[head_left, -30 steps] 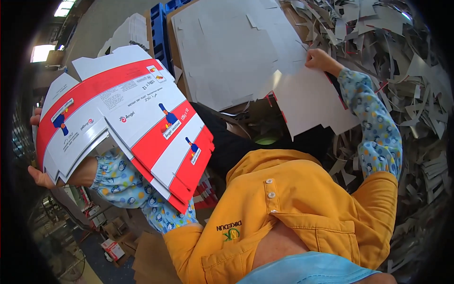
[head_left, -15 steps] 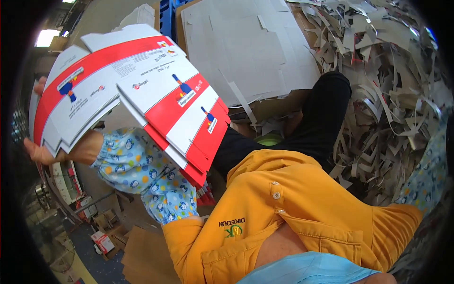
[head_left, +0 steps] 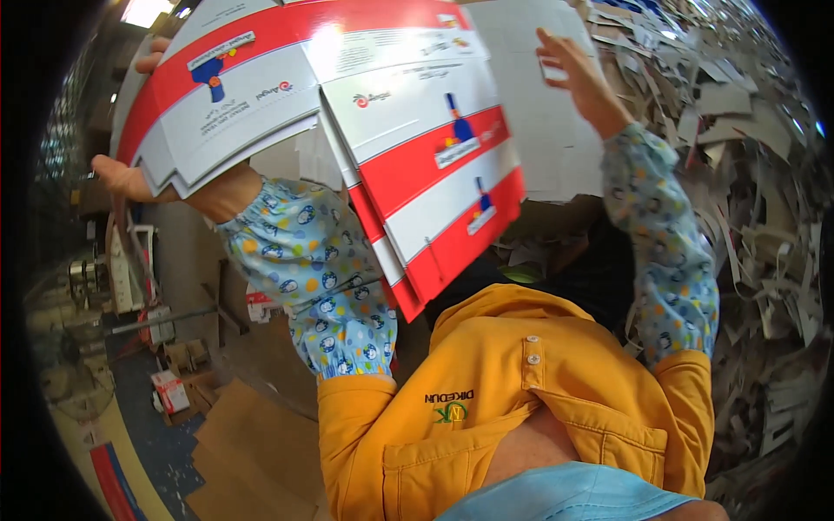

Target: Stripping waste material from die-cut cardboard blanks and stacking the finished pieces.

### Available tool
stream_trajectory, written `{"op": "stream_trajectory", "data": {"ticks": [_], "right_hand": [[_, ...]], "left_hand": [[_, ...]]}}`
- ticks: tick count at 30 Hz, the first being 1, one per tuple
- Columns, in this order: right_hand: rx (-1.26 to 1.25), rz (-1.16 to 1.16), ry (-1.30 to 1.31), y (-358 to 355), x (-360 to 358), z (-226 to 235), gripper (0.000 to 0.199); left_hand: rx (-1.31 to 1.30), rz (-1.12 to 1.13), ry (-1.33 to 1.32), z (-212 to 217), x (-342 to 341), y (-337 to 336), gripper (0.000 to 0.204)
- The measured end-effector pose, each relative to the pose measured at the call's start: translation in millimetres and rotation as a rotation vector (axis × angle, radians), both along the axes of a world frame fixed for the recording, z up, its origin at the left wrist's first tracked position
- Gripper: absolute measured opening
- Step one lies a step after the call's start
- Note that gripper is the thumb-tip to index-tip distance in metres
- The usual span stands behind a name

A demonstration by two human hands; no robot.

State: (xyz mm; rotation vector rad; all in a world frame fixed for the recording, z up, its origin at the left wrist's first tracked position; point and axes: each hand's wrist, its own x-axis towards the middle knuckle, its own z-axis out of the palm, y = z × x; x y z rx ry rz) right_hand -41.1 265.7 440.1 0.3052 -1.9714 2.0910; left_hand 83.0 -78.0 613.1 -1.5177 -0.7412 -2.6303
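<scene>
A stack of flat, printed carton blanks (head_left: 395, 187), white with red bands and blue pictures, hangs tilted in front of me at the upper left. My left hand (head_left: 139, 181) is closed around its left edge, with the thumb below and fingertips showing at the upper side. The palm is hidden behind the cardboard. To the right of the stack, my right hand (head_left: 580, 76) is raised with its fingers stretched out and holds nothing. It is over or in front of a pale, paper-covered surface (head_left: 543, 161) and apart from the blanks.
A large heap of cut paper and cardboard strips (head_left: 738, 165) fills the right side. Brown cardboard sheets (head_left: 248, 456) lie at the lower left, near a small red-and-white box (head_left: 170, 392). Machine parts (head_left: 87, 282) stand at the far left.
My right arm has come in from the far right edge, and its hand is now raised beside the stack. The blanks and my left hand sit higher and further right in the picture.
</scene>
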Motion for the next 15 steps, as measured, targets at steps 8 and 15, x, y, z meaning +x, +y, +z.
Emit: {"op": "stream_trajectory", "data": {"ticks": [8,15], "right_hand": [[-0.428,0.007,-0.053,41.6,45.7,-2.0,0.038],[-0.475,-0.037,0.234,69.3,60.7,14.5,0.028]], "left_hand": [[-0.17,0.676,-0.467,-44.8,-115.0,6.4,0.029],[-0.053,0.451,-0.241,-61.2,-147.1,22.7,0.031]]}}
